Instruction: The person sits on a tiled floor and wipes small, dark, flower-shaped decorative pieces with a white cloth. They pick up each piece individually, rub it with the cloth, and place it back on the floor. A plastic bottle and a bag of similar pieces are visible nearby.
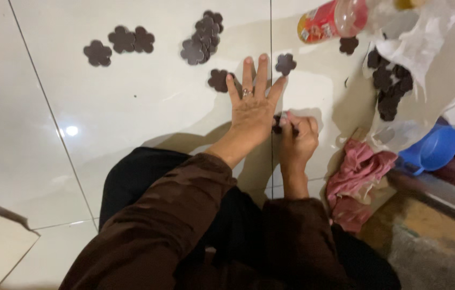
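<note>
My left hand (253, 96) lies flat on the white tiled floor (147, 102), fingers spread, a ring on one finger. Its fingertips come close to two dark brown flower-shaped cutouts: one cutout (218, 80) on the left and one cutout (285, 63) on the right. My right hand (297, 137) is closed on a small dark flower piece (278, 124), pressed beside the left hand's thumb. More flower cutouts lie farther out: a stacked pile (203, 38), a pair (131, 40) and a single one (97, 53).
A red-labelled plastic bottle (330, 19) lies at the top. White plastic bags (421, 32) hold more dark cutouts (391, 86) on the right. A pink cloth (357, 172) and a blue plastic scoop (432, 150) sit at the right near my knee.
</note>
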{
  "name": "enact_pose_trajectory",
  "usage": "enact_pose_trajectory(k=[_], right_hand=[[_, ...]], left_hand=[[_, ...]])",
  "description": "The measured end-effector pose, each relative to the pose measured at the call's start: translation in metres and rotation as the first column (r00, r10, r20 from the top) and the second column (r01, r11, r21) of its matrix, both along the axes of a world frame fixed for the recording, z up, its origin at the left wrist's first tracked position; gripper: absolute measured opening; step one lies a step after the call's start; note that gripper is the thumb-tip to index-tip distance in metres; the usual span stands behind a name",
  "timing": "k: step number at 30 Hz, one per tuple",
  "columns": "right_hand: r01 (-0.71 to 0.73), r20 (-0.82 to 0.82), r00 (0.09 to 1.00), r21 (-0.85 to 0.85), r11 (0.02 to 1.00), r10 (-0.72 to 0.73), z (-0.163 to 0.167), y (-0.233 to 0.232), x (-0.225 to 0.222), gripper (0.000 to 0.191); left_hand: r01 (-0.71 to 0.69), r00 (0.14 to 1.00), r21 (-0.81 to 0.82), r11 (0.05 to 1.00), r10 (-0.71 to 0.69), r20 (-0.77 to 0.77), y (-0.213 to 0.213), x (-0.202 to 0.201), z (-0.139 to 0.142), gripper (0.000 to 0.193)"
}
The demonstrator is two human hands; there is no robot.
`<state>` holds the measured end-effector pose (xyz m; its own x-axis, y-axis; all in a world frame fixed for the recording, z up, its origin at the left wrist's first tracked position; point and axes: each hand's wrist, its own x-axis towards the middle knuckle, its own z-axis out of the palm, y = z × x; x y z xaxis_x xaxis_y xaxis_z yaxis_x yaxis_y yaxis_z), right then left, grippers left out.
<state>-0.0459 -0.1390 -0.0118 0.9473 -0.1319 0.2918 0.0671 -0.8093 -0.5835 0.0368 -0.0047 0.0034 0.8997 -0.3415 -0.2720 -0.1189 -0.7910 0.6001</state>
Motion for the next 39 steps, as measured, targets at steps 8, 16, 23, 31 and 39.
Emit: enact_pose_trajectory(k=[8, 16, 23, 31, 39], right_hand=[[0.060, -0.078, 0.995, 0.033, 0.998, -0.058, 0.003, -0.004, -0.015, 0.011], [0.080, -0.085, 0.994, 0.056, 0.995, -0.075, -0.003, -0.008, -0.014, 0.010], [0.079, -0.070, 0.994, -0.021, 0.997, -0.080, -0.010, -0.026, -0.009, 0.008], [0.385, -0.288, 0.923, 0.706, 0.594, -0.255, -0.006, -0.068, 0.010, 0.022], [0.427, -0.373, 0.904, 0.822, 0.376, -0.211, 0.003, -0.066, 0.011, 0.023]], left_hand=[[-0.053, 0.996, -0.125, 0.991, 0.061, 0.061, -0.008, -0.007, -0.017, 0.078], [0.037, 0.991, -0.165, 0.986, -0.015, 0.134, -0.009, -0.005, -0.016, 0.059], [0.109, 0.989, -0.272, 0.956, -0.077, 0.128, -0.003, -0.012, -0.006, 0.023], [0.143, 0.982, -0.232, 0.962, -0.109, 0.155, 0.002, -0.003, 0.007, 0.012], [0.062, 0.970, -0.126, 0.990, -0.030, 0.241, -0.002, 0.000, -0.002, 0.010]])
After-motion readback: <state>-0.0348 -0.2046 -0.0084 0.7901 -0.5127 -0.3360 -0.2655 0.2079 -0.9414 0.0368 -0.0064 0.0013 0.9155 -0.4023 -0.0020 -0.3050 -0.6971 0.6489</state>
